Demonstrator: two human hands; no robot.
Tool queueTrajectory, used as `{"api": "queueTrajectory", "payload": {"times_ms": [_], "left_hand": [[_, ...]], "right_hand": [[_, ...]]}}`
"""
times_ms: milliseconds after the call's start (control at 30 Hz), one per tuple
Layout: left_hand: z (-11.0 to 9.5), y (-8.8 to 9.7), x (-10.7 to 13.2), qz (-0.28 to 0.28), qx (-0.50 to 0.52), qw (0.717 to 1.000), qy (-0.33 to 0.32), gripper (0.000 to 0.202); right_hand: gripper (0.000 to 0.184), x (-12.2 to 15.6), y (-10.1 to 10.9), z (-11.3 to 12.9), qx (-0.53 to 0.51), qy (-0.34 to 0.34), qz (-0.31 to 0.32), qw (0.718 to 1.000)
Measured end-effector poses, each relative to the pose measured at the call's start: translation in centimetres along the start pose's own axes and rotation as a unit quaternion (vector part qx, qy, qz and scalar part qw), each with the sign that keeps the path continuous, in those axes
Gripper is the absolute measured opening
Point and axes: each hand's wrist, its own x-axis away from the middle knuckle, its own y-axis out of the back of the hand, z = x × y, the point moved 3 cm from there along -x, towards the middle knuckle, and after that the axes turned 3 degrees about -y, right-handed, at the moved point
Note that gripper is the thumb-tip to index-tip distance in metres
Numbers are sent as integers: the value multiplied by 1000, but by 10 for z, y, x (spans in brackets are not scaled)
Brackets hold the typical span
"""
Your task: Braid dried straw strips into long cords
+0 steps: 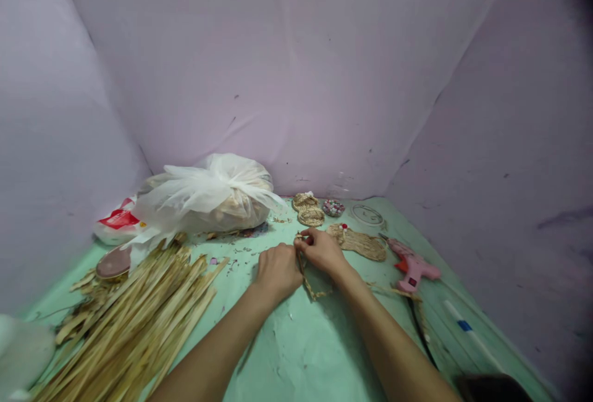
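Observation:
Near the middle of the green table, both hands meet at a thin braided straw cord (317, 295), whose lower length bends toward the right on the tabletop. My left hand (279, 270) is closed round the cord, with its fingertips hidden. With thumb and forefinger, my right hand (320, 249) pinches the cord's upper end. Just beyond the right hand lies a flat woven straw piece (365, 246) bearing a red bead (344, 226). Behind it are coiled straw pieces (310, 215) and a small pile of coloured beads (333, 207).
Long dry straw strips (134, 322) spread over the left side, before a tied white plastic bag (208, 195). A pink glue gun (412, 266) with its cable, a clear round lid (367, 214) and a white pen-like stick (472, 334) lie right. Walls enclose the table.

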Motion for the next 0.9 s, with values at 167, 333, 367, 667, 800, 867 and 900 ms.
{"api": "queueTrajectory", "payload": {"times_ms": [167,333,367,667,800,867,900], "left_hand": [[17,1,-8,30,33,998,37,18],[24,1,-11,32,40,998,37,15],[23,1,-11,29,37,998,35,16],[21,0,-9,-14,44,998,34,22],[26,-1,-12,-24,138,989,43,19],[28,-4,-15,-12,273,958,80,13],[29,-6,-16,0,348,931,109,11]], "right_hand": [[31,23,8,4,93,16,35,995],[23,20,25,-4,191,-5,-13,982],[24,20,28,-5,191,-10,-25,981],[19,22,-2,8,-202,-92,91,971],[27,12,-14,12,-246,-138,141,949],[24,9,-14,13,-255,-145,151,944],[22,8,-13,13,-255,-145,152,944]]}}
